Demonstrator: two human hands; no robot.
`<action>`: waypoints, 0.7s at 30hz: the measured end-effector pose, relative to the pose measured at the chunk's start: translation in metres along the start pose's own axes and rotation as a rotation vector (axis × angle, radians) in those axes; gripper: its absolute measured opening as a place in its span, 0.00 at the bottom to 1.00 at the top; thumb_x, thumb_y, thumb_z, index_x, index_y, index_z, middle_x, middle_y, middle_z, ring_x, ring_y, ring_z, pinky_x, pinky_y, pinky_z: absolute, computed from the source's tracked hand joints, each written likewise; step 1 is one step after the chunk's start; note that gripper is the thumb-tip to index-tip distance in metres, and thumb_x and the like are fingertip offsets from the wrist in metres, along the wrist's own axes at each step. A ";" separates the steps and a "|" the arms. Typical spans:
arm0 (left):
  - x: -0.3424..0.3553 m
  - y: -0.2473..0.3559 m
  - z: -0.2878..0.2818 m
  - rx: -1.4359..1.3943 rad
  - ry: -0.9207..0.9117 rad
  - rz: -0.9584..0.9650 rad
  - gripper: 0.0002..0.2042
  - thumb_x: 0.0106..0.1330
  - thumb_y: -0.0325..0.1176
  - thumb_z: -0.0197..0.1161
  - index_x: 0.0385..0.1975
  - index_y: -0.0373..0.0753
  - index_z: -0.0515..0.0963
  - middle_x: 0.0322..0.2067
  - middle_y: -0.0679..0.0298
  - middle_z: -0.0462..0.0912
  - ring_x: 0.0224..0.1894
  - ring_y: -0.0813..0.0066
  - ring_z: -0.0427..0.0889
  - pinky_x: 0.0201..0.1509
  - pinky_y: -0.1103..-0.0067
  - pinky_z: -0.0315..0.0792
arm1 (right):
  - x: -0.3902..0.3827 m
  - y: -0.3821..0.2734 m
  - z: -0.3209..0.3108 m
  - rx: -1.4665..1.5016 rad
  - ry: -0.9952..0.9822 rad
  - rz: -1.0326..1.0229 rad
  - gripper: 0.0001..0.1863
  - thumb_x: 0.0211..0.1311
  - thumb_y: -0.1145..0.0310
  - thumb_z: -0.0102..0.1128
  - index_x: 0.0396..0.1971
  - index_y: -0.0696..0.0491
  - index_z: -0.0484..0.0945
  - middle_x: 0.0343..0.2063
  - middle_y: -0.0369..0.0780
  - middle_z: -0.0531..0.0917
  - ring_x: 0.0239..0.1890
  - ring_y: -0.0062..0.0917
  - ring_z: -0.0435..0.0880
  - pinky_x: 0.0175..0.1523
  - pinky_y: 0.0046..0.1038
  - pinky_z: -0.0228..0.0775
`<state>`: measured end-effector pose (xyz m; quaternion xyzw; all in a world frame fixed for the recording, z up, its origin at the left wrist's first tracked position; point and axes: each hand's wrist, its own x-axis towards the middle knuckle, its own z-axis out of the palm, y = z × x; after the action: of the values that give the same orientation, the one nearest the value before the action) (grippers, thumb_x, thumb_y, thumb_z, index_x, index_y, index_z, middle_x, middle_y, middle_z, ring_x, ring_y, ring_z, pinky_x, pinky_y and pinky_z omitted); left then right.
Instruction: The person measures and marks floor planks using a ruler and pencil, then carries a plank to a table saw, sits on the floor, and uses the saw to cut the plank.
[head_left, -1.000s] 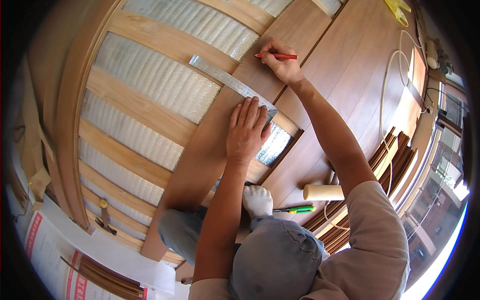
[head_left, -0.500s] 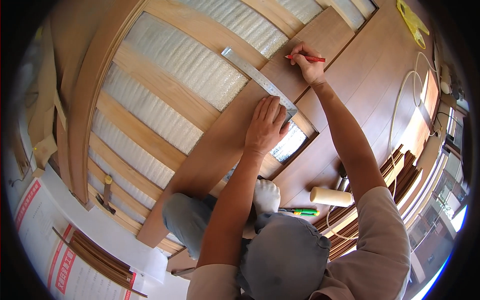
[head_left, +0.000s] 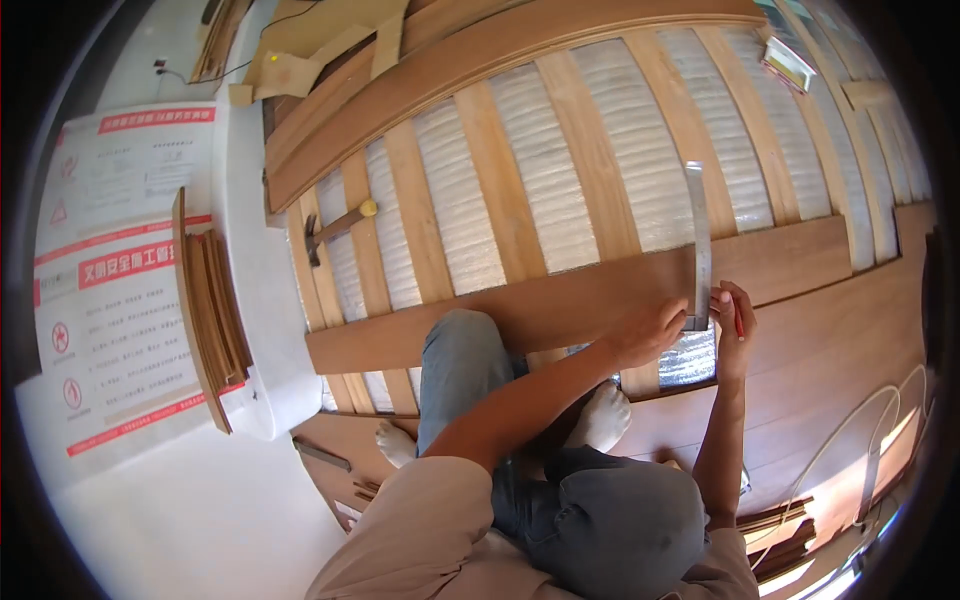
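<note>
My left hand [head_left: 645, 336] is closed at the near end of a metal try square [head_left: 702, 255], whose blade lies across a brown floor plank [head_left: 570, 294] and points away from me. To the right of the blade, close beside the left hand, my right hand [head_left: 736, 328] is closed round a red pencil [head_left: 739, 325]. Its fingertips are near the square's edge; whether the pencil touches the plank cannot be made out. Another brown plank [head_left: 790, 262] continues the row on the right.
Wooden battens [head_left: 497, 185] over silvery foil [head_left: 455, 190] run beyond the plank. A hammer [head_left: 345, 221] lies on them at left. Leftward, narrow wood strips [head_left: 212, 305] rest by a printed sheet [head_left: 120, 300]. Laid flooring [head_left: 800, 375] and a pale cable [head_left: 845, 425] are at right.
The view has swung round toward the left. My right hand has come from the far plank to beside the square, near my left hand. My left fingers have gathered at the square's near end.
</note>
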<state>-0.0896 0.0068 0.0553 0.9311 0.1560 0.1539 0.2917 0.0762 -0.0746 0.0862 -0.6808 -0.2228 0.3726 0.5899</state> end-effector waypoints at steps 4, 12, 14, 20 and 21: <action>-0.007 -0.004 -0.011 -0.013 0.120 0.011 0.05 0.61 0.29 0.60 0.30 0.34 0.76 0.37 0.59 0.70 0.37 0.65 0.77 0.41 0.72 0.75 | -0.008 0.014 0.036 0.009 -0.007 0.015 0.16 0.69 0.68 0.57 0.51 0.61 0.73 0.34 0.35 0.79 0.33 0.17 0.76 0.38 0.21 0.71; -0.067 -0.004 -0.104 -0.138 0.248 -0.250 0.21 0.60 0.35 0.66 0.50 0.32 0.73 0.53 0.52 0.69 0.55 0.54 0.72 0.59 0.68 0.69 | 0.093 0.083 0.035 -0.290 0.235 -0.064 0.19 0.62 0.67 0.58 0.51 0.60 0.76 0.24 0.35 0.76 0.25 0.19 0.73 0.29 0.25 0.66; -0.120 -0.009 -0.151 0.061 0.278 -0.370 0.22 0.63 0.36 0.63 0.55 0.33 0.70 0.57 0.51 0.69 0.57 0.52 0.71 0.60 0.67 0.69 | 0.116 0.068 0.051 -0.395 0.331 -0.023 0.21 0.58 0.64 0.60 0.49 0.61 0.79 0.24 0.42 0.81 0.25 0.26 0.78 0.31 0.32 0.69; -0.293 0.022 -0.245 0.315 0.589 -0.885 0.16 0.66 0.36 0.61 0.51 0.37 0.76 0.53 0.53 0.76 0.45 0.51 0.82 0.49 0.66 0.76 | 0.210 0.113 0.080 -0.654 0.480 -0.195 0.20 0.55 0.65 0.58 0.42 0.65 0.82 0.32 0.53 0.85 0.30 0.42 0.84 0.36 0.41 0.74; -0.321 0.033 -0.250 0.342 0.615 -1.007 0.15 0.66 0.35 0.61 0.49 0.37 0.77 0.51 0.53 0.78 0.43 0.52 0.83 0.48 0.67 0.77 | 0.219 0.119 0.089 -0.620 0.513 -0.131 0.18 0.56 0.64 0.57 0.36 0.64 0.83 0.30 0.55 0.85 0.30 0.46 0.84 0.35 0.44 0.75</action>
<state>-0.4680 -0.0172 0.2072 0.6894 0.6763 0.2315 0.1168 0.1280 0.1206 -0.0853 -0.8817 -0.2128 0.0675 0.4156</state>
